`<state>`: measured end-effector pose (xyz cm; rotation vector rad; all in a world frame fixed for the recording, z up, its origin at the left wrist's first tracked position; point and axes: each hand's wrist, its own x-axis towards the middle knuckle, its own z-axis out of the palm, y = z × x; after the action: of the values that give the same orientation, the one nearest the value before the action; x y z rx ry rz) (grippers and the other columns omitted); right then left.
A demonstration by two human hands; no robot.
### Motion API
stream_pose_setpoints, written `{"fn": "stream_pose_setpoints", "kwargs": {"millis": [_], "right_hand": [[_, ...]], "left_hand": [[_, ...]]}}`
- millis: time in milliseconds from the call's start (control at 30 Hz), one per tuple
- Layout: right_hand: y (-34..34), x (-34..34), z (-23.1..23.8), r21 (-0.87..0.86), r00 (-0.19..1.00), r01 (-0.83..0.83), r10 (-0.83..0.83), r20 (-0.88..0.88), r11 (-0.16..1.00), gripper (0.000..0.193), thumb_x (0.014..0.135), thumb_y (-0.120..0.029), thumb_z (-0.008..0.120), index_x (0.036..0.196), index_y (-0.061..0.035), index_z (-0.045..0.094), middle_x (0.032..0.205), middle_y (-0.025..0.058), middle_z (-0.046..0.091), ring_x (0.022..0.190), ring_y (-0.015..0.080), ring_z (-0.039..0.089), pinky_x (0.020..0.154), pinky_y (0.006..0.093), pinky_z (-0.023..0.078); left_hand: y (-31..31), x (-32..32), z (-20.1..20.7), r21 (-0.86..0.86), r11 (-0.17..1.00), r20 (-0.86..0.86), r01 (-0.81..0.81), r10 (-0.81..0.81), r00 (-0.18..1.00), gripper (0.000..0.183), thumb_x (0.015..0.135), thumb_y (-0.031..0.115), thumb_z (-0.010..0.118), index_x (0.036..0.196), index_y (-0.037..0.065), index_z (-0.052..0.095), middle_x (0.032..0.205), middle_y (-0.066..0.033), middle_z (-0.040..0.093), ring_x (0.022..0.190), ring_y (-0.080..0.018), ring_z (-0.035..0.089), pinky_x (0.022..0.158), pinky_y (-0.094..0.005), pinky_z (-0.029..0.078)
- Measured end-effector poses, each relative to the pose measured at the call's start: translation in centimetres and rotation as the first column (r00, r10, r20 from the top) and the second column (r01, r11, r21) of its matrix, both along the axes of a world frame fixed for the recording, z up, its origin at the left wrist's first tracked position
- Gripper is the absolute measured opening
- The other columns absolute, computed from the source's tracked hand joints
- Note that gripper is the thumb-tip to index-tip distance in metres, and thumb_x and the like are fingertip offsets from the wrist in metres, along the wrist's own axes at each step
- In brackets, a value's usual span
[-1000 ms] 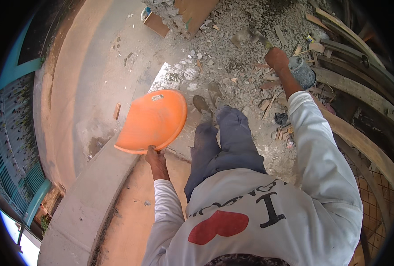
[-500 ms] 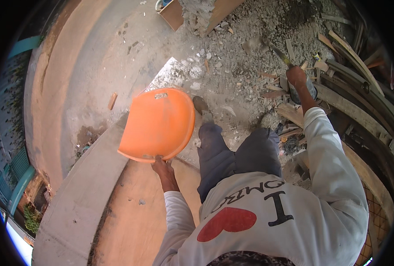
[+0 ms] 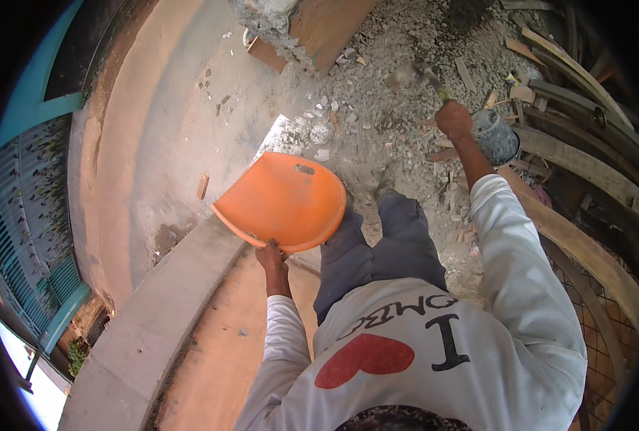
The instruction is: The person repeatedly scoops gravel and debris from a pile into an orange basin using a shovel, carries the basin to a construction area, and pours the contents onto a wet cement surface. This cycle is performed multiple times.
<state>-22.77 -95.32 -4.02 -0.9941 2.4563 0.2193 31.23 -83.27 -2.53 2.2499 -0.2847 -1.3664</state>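
An orange plastic scoop pan (image 3: 283,201) with a handle slot in its far side hangs tilted in front of my legs. My left hand (image 3: 272,262) is closed around its near rim. Out to the right, my right hand (image 3: 454,120) grips the handle of what looks like a trowel. Its dusty grey blade (image 3: 406,76) lies against the rubble (image 3: 377,108), and dust blurs its outline. No load shows on the pan's smooth inside.
A dark bucket (image 3: 498,140) stands right of my right hand. Curved wooden planks (image 3: 578,154) are heaped along the right. A broken concrete block (image 3: 265,16) sits at the top, a concrete ledge (image 3: 143,309) runs at lower left, and a brick piece (image 3: 203,186) lies on the ground.
My left hand and the pan have shifted slightly right, and the pan has turned a little. My right hand with the trowel has moved left, uncovering the bucket. The view has turned slightly.
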Motion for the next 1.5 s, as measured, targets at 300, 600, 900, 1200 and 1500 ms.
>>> {"fn": "stream_pose_setpoints", "kwargs": {"millis": [300,600,900,1200,1500], "right_hand": [[1.4,-1.5,-1.8,-0.173,0.987,0.106,-0.082,0.139,0.979,0.029,0.084,-0.015,0.054,0.103,0.0033,0.065,0.103,0.0239,0.068,0.096,0.0383,0.067,0.085,0.0449,0.054],[-0.1,-2.8,-4.6,0.007,0.477,0.734,-0.522,0.707,0.679,0.017,0.084,-0.009,0.058,0.093,0.0054,0.062,0.084,0.0203,0.064,0.062,0.0285,0.064,0.052,0.0400,0.051],[1.6,-4.4,-1.9,0.054,0.189,0.922,-0.569,0.800,0.383,0.037,0.084,-0.009,0.063,0.115,0.0054,0.049,0.079,0.0127,0.057,0.051,0.0163,0.055,0.037,0.0305,0.041],[0.7,-3.0,-0.7,0.098,0.121,0.953,-0.656,0.745,0.287,0.069,0.085,-0.012,0.063,0.145,0.0003,0.031,0.102,0.0157,0.063,0.058,0.0151,0.057,0.045,0.0276,0.047],[2.1,-4.2,-2.3,0.085,0.170,0.940,-0.670,0.723,0.329,0.072,0.085,-0.012,0.067,0.144,0.0070,0.031,0.129,0.0232,0.056,0.121,0.0274,0.055,0.103,0.0331,0.041]], "left_hand": [[-6.1,-12.5,1.1,-0.073,0.966,-0.051,0.248,-0.252,0.966,0.036,0.086,-0.001,0.050,0.122,0.002,0.049,0.091,-0.0082,0.057,0.075,-0.0230,0.064,0.059,-0.0448,0.063],[-15.0,-25.8,-8.4,0.023,0.695,-0.180,0.719,-0.705,0.686,0.039,0.086,0.008,0.055,0.124,0.005,0.050,0.103,-0.0131,0.061,0.091,-0.0302,0.065,0.069,-0.0512,0.059],[-21.0,-36.5,-19.6,0.126,0.349,-0.178,0.929,-0.913,0.367,0.037,0.079,0.004,0.062,0.116,-0.001,0.058,0.095,-0.0162,0.069,0.082,-0.0295,0.069,0.067,-0.0389,0.054],[-29.5,-38.1,-34.3,0.036,0.230,-0.120,0.972,-0.965,0.233,0.068,0.078,0.012,0.074,0.138,0.001,0.043,0.116,-0.0183,0.063,0.100,-0.0297,0.065,0.082,-0.0384,0.054],[-51.6,-62.9,-38.6,0.056,-0.164,0.541,0.985,-0.824,-0.168,0.065,0.079,0.025,0.074,0.121,-0.016,0.048,0.114,-0.0340,0.060,0.112,-0.0433,0.058,0.098,-0.0427,0.045]]}}
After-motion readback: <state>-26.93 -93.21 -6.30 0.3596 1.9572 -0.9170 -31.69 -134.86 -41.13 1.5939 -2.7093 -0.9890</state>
